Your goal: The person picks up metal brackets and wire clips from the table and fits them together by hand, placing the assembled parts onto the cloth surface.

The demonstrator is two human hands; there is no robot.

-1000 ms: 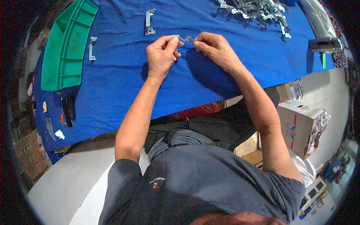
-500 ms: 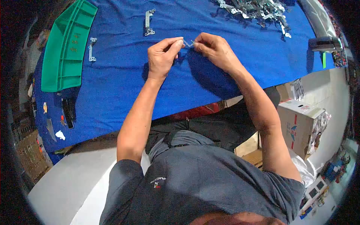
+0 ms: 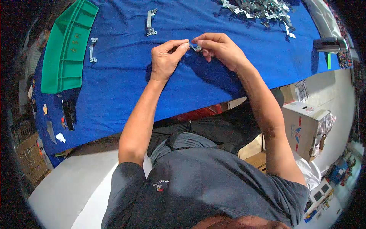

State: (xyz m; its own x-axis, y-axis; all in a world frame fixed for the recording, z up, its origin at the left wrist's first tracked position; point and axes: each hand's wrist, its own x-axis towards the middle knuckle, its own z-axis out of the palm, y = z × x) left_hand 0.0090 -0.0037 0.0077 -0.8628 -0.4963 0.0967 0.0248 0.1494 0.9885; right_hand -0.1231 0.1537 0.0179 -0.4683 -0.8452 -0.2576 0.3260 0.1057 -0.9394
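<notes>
Between my two hands, above the blue cloth, is a small shiny metal bracket (image 3: 196,48), partly hidden by fingers. My left hand (image 3: 166,59) is closed, its thumb and forefinger pinching the bracket's left end. My right hand (image 3: 223,49) is at the other end, its forefinger and thumb closed about the piece and the other fingers curled below. Beyond my hands lies a long metal bracket (image 3: 151,23) with wider ends. Another similar bracket (image 3: 92,50) lies further left, beside the green tray.
The green plastic tray (image 3: 61,72) holds several small brass-coloured pieces. A heap of metal brackets (image 3: 263,13) lies at the back right. At the right edge of the blue cloth (image 3: 126,95) stands a dark grey device (image 3: 331,44). A black object (image 3: 69,114) is near the left edge.
My right hand has shifted its fingers on the bracket, its forefinger now reaching further left over it. The bracket has turned and dropped slightly. My left hand keeps its pinch.
</notes>
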